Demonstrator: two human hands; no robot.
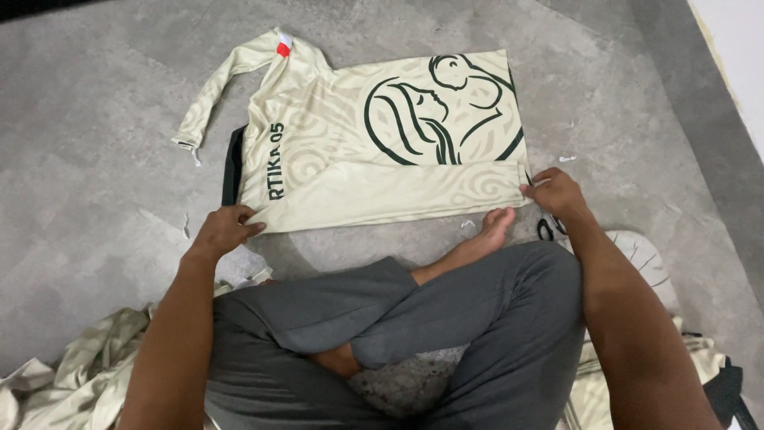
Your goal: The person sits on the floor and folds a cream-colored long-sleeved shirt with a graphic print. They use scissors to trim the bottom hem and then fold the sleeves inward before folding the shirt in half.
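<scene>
A cream long-sleeved shirt (374, 135) with a dark green line drawing lies flat on the grey floor (95, 143), its near side folded over lengthwise. My left hand (223, 229) pinches the folded edge at the shirt's near left corner. My right hand (555, 193) pinches the same edge at the near right corner. One sleeve (215, 87) stretches out to the far left with a red and white tag near the shoulder. I sit cross-legged in grey trousers (414, 318), one bare foot (489, 231) just below the shirt's edge.
A pile of cream cloth (72, 374) lies by my left knee. More cream garments (637, 255) sit under and beside my right arm. A dark strip of fabric (233, 163) shows at the shirt's left side. A pale wall edge (736, 48) runs along the top right.
</scene>
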